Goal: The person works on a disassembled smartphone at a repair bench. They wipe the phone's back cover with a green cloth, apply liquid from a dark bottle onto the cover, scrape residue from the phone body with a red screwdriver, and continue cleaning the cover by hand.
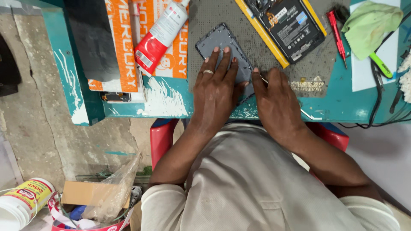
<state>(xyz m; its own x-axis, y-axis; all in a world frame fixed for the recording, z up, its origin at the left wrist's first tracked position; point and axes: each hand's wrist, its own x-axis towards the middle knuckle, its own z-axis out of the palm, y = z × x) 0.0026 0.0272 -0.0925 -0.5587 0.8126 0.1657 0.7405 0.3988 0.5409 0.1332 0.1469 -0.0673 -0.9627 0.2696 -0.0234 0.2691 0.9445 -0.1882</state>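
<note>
A dark grey phone back cover (219, 43) lies on a grey work mat (257, 55) on a teal table. My left hand (217, 87), with a ring on one finger, presses flat on the cover's near half. My right hand (276, 100) sits just to the right of it, pinching a thin metal tool (264, 80) whose tip touches the cover's right edge. An opened phone with its battery showing (291, 28) rests in a yellow frame at the back of the mat.
A red and white tube (160, 34) lies on orange boxes at the left. A red screwdriver (337, 36), green cloth (370, 23) and black cables (376, 98) are at the right. A red stool, a white jar (23, 201) and a box of scraps are below.
</note>
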